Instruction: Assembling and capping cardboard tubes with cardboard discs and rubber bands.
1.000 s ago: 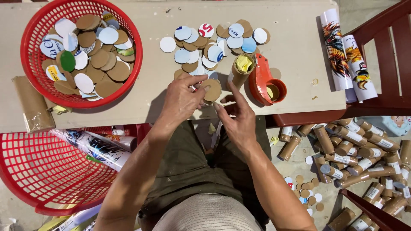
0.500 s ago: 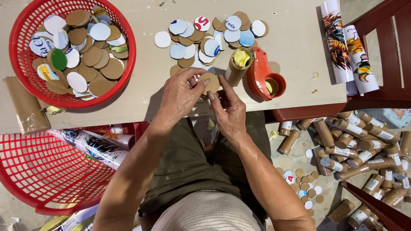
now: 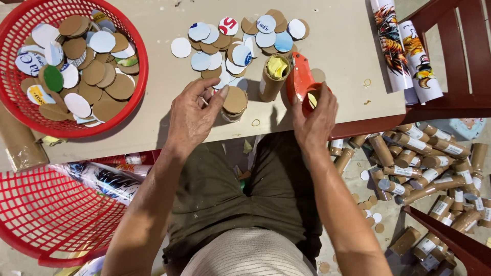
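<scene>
A short cardboard tube [image 3: 234,105] is kept standing near the table [image 3: 337,66] edge, a brown cardboard disc laid flat over its top end, and it is steadied by the fingertips of the left hand [image 3: 193,116], which is curled partly closed against its side so the cap cannot slide. The right hand [image 3: 314,120] is closed loosely over the red glue pot [image 3: 302,84], its fingers resting at the open mouth; whether anything is pinched there cannot be told. A taller tube [image 3: 272,76] stands just beside the pot. Loose discs [image 3: 240,33] are spread within easy reach behind, more are heaped in the red basket [image 3: 138,76], and tubes [image 3: 424,158] lie piled on the floor to the right.
</scene>
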